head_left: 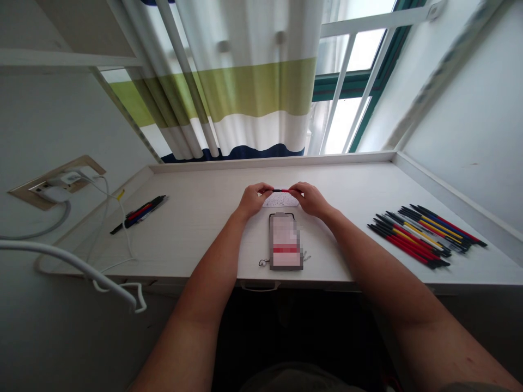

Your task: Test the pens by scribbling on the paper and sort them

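Note:
A red and black pen (281, 190) lies level between my two hands above the white desk. My left hand (254, 199) is closed in a pinch on its black end. The fingers of my right hand (309, 197) grip the red end. Whether the pen is one piece or two parts meeting in the middle I cannot tell. Just under it, a slip of paper with dark scribbled marks (280, 200) rests on the desk, partly covered by my hands. Closer to me lies a phone (286, 239) with a blurred screen, between my forearms.
Many pens in red, yellow, black and blue (427, 234) are spread on the desk's right side. A smaller bunch of pens (139, 214) lies at the left, beside a white cable (125, 218). Wall sockets (57, 182) hold plugs. The desk (196, 218) meets a curtained window behind.

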`<state>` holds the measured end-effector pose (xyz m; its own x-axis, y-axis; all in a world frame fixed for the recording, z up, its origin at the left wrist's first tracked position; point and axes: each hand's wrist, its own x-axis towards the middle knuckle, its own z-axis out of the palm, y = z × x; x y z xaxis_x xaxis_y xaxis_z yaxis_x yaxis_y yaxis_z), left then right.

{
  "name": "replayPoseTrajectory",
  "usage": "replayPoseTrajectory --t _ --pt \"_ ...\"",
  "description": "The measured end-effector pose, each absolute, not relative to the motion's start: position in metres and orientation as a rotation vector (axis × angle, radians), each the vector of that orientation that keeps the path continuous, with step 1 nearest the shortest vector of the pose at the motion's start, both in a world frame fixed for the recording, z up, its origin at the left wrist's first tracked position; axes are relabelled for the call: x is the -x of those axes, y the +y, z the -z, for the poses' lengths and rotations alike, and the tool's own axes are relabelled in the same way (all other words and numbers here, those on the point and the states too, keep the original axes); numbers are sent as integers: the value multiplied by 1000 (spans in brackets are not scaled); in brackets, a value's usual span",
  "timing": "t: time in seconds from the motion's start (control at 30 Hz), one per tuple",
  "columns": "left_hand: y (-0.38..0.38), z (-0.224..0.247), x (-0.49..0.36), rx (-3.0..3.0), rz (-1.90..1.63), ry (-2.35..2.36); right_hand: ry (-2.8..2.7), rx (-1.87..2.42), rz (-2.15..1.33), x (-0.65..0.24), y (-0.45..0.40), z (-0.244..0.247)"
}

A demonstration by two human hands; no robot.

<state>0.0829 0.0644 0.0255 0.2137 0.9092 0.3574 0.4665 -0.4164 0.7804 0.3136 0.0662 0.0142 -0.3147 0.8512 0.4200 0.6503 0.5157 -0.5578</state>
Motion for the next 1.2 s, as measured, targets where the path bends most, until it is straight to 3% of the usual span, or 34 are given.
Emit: replayPoseTrajectory --t 1.2 --pt "67 -20 -82 -1856 -1213 1151 -2355 1336 -26 -310 54 -35"
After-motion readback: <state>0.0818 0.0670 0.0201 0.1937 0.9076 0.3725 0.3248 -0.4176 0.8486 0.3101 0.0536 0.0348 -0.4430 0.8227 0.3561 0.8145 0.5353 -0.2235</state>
